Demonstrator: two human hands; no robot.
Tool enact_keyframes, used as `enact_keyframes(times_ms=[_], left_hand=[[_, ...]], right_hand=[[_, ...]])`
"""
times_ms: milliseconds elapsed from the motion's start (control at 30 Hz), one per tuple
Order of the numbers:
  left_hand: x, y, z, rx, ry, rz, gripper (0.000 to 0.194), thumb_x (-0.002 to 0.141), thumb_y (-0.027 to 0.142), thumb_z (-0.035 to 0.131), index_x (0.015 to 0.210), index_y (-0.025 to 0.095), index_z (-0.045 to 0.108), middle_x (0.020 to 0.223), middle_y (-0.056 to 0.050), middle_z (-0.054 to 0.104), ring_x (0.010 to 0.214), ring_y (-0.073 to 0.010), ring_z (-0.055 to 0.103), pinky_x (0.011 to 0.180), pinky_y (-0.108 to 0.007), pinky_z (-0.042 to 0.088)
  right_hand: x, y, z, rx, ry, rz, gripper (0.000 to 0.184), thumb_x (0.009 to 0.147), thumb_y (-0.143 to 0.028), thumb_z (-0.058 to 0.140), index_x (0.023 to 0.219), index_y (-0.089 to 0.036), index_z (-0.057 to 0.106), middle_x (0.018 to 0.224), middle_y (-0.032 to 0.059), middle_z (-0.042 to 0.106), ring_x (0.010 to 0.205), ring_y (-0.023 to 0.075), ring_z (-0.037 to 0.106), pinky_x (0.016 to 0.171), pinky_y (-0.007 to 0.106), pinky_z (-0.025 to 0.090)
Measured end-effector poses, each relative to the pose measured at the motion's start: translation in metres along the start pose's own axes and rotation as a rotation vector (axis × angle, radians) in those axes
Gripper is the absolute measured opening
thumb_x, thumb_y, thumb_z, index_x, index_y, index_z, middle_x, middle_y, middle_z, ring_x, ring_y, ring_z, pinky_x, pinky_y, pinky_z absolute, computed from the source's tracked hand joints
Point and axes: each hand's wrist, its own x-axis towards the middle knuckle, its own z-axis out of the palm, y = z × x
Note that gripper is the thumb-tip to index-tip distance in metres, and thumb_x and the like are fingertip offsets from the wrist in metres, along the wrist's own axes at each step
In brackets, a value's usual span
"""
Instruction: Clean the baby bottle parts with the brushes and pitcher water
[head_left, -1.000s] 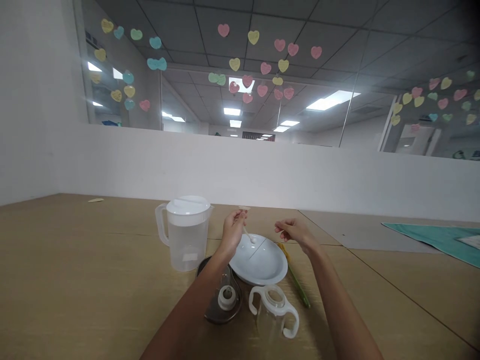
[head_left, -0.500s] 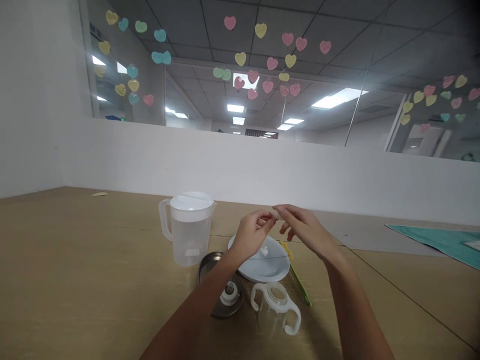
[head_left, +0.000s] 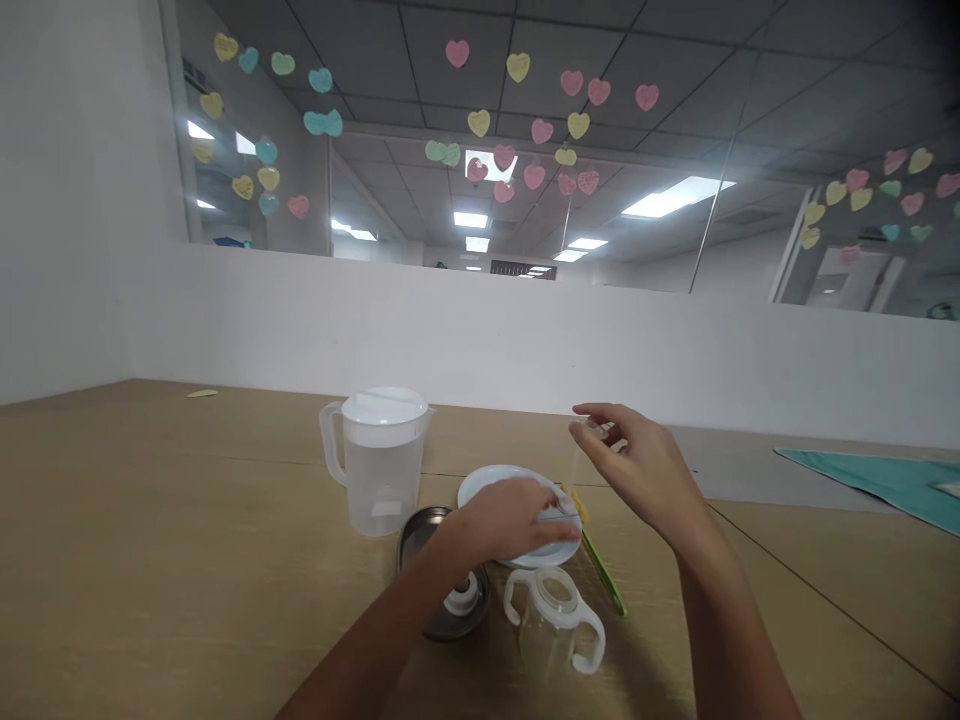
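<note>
My right hand (head_left: 634, 460) is raised above the plate, thumb and fingers pinching a small clear piece (head_left: 596, 429). A faint see-through tube (head_left: 575, 465) appears to hang below it. Low over the white plate (head_left: 480, 480), my left hand (head_left: 510, 520) has its thumb and fingers apart, beside a small clear knob (head_left: 564, 504) near its fingertips. Whether the fingers touch the knob is hard to see. In front of the plate is a clear bottle (head_left: 547, 630) with a white two-handled ring. Under my left forearm, a metal tray (head_left: 420, 530) holds a white ring-shaped part (head_left: 463, 597).
A lidded translucent pitcher (head_left: 384, 470) stands left of the plate. A green-handled brush (head_left: 604, 572) with a yellow head lies to the right. Farther right is a teal cloth (head_left: 862, 480). A white wall (head_left: 450, 330) borders the table's back.
My hands have separated. The left came down over the plate, while the right shifted slightly right, keeping the small clear piece. The clear knob now appears farther right, beside my left fingertips.
</note>
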Motion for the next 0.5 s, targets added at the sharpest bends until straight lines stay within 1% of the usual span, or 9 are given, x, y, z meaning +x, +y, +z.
enact_keyframes(times_ms=[67,133,233,333,400,500], left_hand=[[-0.004,-0.003,0.006,0.122,-0.209,-0.019,0.043,0.076,0.053,0.052,0.097,0.018,0.065,0.097,-0.011,0.066,0.086,-0.0264,0.059,0.069,-0.032,0.042],[-0.005,-0.004,0.011,0.194,-0.376,-0.058,0.048,0.073,0.056,0.054,0.102,0.02,0.064,0.1,-0.01,0.065,0.088,-0.0274,0.059,0.068,-0.032,0.043],[-0.004,-0.002,0.013,0.21,-0.536,-0.116,0.049,0.071,0.055,0.055,0.106,0.021,0.062,0.102,-0.007,0.064,0.09,-0.0244,0.059,0.069,-0.03,0.043],[-0.003,0.002,0.01,0.16,-0.615,-0.109,0.041,0.072,0.049,0.057,0.104,0.023,0.063,0.1,-0.002,0.065,0.086,-0.0188,0.059,0.068,-0.026,0.043],[-0.002,0.005,0.009,0.148,-0.622,-0.09,0.035,0.074,0.045,0.057,0.101,0.024,0.064,0.098,0.0,0.065,0.083,-0.0169,0.059,0.067,-0.024,0.043],[-0.002,0.006,0.01,0.179,-0.611,-0.097,0.033,0.076,0.04,0.055,0.102,0.022,0.064,0.096,-0.001,0.065,0.082,-0.0167,0.059,0.066,-0.024,0.043]], right_hand=[[-0.001,0.001,-0.004,-0.024,-0.011,-0.001,0.031,0.076,-0.039,0.048,0.093,-0.019,0.065,0.082,0.0042,0.064,0.065,0.0161,0.055,0.062,0.029,0.041],[-0.001,0.001,-0.008,-0.044,-0.048,0.015,0.029,0.077,-0.039,0.047,0.088,-0.019,0.065,0.081,0.004,0.064,0.067,0.0167,0.056,0.062,0.029,0.041],[0.0,0.0,-0.012,-0.076,-0.139,0.055,0.027,0.078,-0.04,0.045,0.083,-0.021,0.064,0.083,0.0019,0.065,0.069,0.0164,0.056,0.062,0.028,0.04],[0.0,0.0,-0.013,-0.123,-0.232,0.075,0.028,0.079,-0.042,0.043,0.08,-0.023,0.063,0.08,0.0003,0.064,0.071,0.0165,0.056,0.061,0.027,0.04],[-0.001,0.0,-0.014,-0.158,-0.287,0.073,0.028,0.079,-0.043,0.043,0.079,-0.022,0.062,0.079,0.0007,0.064,0.072,0.0172,0.056,0.06,0.026,0.039],[-0.003,-0.001,-0.015,-0.188,-0.351,0.063,0.029,0.079,-0.045,0.043,0.081,-0.022,0.061,0.081,0.0016,0.063,0.073,0.0174,0.056,0.06,0.026,0.039]])
